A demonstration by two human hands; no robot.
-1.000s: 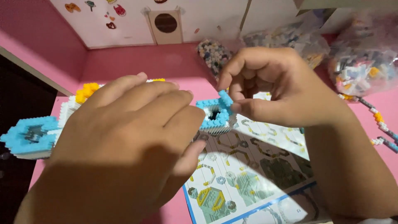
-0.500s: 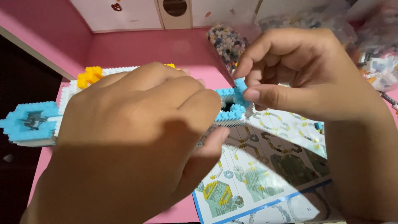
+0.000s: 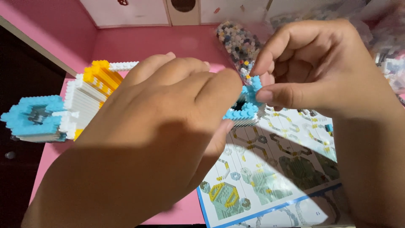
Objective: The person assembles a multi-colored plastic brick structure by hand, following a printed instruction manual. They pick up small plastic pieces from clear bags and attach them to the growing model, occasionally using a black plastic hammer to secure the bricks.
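Head view: left hand (image 3: 156, 139) wrapped over long white, yellow, blue brick model (image 3: 80, 103), held above pink desk (image 3: 139, 44). Right hand (image 3: 320, 71) fingers pinched narrow at blue end (image 3: 244, 107). Push too hard, bricks may pop off onto instruction sheet (image 3: 274, 169). Loose grip, model may tip.
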